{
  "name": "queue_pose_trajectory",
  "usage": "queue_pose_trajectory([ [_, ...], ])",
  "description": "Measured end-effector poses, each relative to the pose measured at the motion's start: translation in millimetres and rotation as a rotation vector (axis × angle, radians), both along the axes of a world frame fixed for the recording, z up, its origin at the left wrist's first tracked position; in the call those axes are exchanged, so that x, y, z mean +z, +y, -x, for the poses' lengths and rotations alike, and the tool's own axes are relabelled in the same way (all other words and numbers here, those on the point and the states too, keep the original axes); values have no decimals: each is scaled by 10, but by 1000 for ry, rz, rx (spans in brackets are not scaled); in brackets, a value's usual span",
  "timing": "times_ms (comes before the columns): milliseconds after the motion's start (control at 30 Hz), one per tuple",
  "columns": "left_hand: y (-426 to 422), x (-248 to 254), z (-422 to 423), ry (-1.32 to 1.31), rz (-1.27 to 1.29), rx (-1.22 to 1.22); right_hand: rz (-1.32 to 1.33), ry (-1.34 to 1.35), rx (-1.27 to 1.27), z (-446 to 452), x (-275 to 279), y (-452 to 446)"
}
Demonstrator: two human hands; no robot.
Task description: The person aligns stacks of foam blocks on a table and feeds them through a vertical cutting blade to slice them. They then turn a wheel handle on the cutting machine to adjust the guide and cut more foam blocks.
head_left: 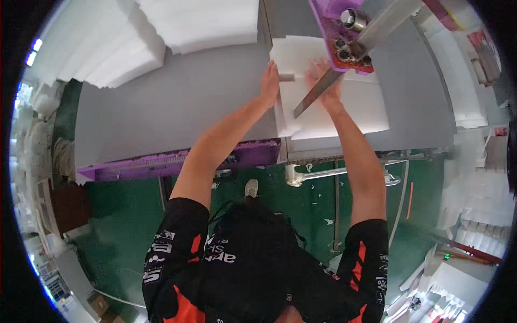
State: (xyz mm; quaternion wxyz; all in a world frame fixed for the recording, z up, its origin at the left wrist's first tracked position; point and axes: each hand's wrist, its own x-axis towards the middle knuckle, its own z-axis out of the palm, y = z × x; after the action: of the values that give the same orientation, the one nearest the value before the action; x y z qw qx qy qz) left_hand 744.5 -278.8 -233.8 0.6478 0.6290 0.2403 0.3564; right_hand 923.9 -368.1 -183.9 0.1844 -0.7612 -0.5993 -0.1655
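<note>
A stack of white foam sheets lies on the grey work table, with a small notch in its left part. My left hand is open, its fingers straight and held together along the foam's left edge. On top of the foam rests my right hand, open with fingers stretched forward. A narrow metal saw blade runs down from the purple machine head and crosses the view in front of my right hand, hiding part of it. Whether the blade touches the foam's cut edge cannot be made out.
Thick white foam stacks stand at the table's far left. The grey table has a purple front rail. Below, a metal bar runs over the green floor, which has white scraps on it. More white foam lines the right side.
</note>
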Motion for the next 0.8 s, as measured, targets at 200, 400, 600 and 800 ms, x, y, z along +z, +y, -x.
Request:
queue_pose_trajectory([
  [200, 137, -161, 899, 92, -134, 20, -6, -130, -71, -217, -283, 220],
  [400, -292, 615, 2013, 938, -173, -497, -131, -85, -64, -113, -225, 259],
  [600, -454, 711, 2076, 1039, -229, -551, -153, -123, -87, -28, -94, 124],
  [800, -435, 731, 2081, 1103, -261, -612, -137, -72, -43, -77, -120, 162],
])
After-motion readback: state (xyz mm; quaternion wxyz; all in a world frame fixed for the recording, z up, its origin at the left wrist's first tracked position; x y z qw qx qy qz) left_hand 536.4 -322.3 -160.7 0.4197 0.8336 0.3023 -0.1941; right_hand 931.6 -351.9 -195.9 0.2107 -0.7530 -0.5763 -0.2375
